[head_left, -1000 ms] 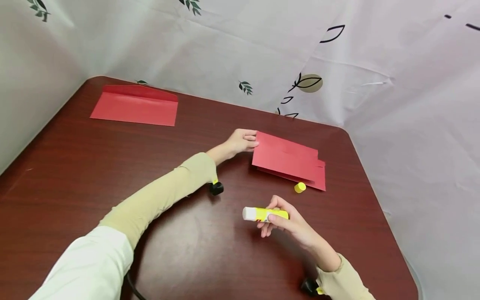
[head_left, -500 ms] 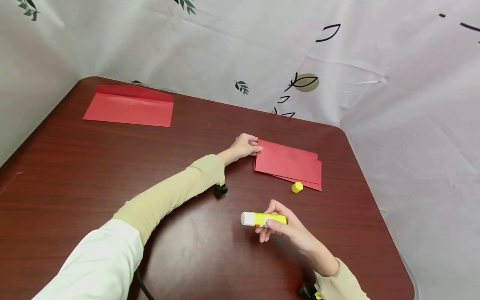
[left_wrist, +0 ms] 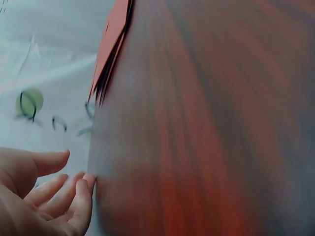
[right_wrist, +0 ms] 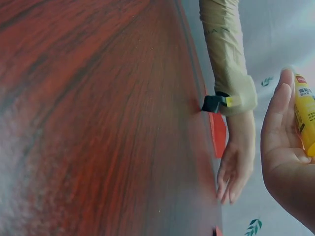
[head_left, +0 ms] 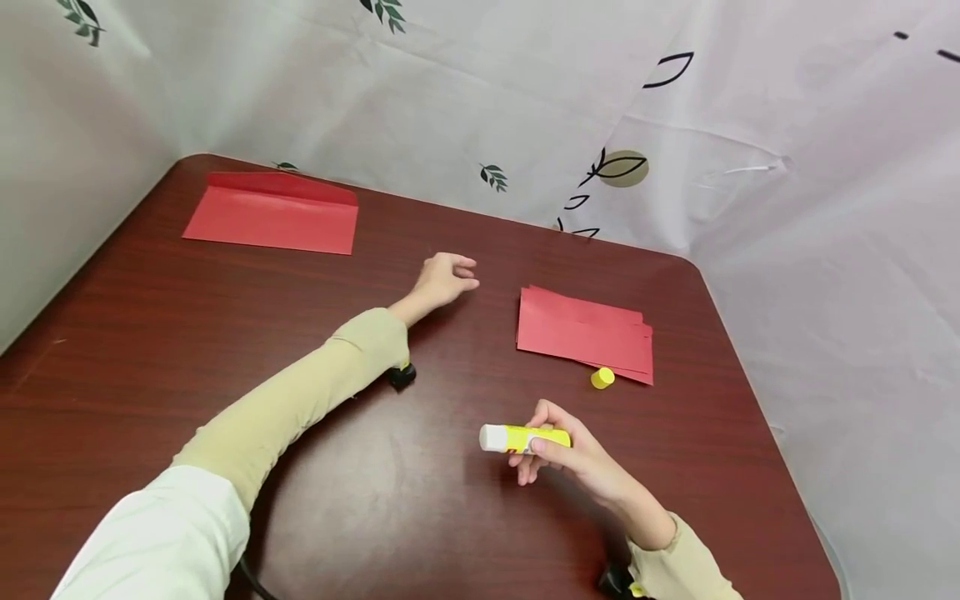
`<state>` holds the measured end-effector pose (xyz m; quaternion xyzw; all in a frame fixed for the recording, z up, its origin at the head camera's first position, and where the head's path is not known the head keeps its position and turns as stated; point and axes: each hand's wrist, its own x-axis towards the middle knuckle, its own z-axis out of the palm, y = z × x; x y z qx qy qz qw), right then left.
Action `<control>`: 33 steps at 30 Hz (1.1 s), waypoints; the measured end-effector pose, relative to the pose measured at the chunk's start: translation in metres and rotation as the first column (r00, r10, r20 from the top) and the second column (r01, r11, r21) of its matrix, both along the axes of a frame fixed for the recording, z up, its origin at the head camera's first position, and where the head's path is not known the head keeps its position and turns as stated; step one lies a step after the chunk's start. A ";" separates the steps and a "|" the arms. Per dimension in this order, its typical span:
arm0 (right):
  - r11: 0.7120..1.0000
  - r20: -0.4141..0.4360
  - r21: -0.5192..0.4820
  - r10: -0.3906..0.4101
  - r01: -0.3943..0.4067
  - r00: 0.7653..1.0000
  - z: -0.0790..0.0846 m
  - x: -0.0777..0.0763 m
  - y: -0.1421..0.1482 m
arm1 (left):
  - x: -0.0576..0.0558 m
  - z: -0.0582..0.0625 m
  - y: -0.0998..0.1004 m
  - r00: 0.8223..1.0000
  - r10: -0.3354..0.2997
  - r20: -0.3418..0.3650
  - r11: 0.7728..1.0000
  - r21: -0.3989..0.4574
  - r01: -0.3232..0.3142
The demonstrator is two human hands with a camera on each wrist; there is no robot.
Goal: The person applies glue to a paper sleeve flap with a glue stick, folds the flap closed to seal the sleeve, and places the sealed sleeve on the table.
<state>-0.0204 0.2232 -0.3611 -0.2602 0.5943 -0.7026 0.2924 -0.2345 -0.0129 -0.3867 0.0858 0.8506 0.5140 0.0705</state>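
My left hand [head_left: 444, 280] holds nothing, its fingers loosely bent above the table, left of a small stack of red envelopes [head_left: 581, 329]. In the left wrist view the envelopes [left_wrist: 112, 44] lie beyond the thumb and fingers. My right hand [head_left: 570, 450] grips a yellow glue stick [head_left: 536, 437] with a white end pointing left, held over the table's near half. The right wrist view shows the printed glue stick [right_wrist: 305, 110] against the fingers. Just in front of the stack sits a yellow cap [head_left: 602, 377].
A single red envelope [head_left: 273, 218] with its flap unfolded lies at the far left of the brown table [head_left: 360, 492]. Pale patterned curtain [head_left: 420, 108] hangs behind the table's back and side edges. A black cable [head_left: 255, 579] runs beneath the left sleeve.
My left hand has released the red envelope and drawn back to the left. That envelope, earlier lifted at its left side, now lies flat on the stack. The right hand stays nearly still.
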 end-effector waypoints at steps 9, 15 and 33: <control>1.000 0.046 -0.005 0.010 -0.010 0.999 0.002 0.001 -0.003 | -0.012 0.012 -0.105 0.972 0.225 -0.073 0.968 -0.094 -0.231; 1.000 0.045 -0.013 0.025 -0.024 0.999 0.001 -0.002 -0.004 | -0.016 0.027 -0.189 0.940 0.331 -0.084 0.919 -0.197 -0.341; 1.000 0.064 -0.005 0.012 -0.012 0.998 0.001 -0.001 -0.006 | -0.004 0.033 -0.311 0.879 0.466 0.097 0.783 -0.509 -0.359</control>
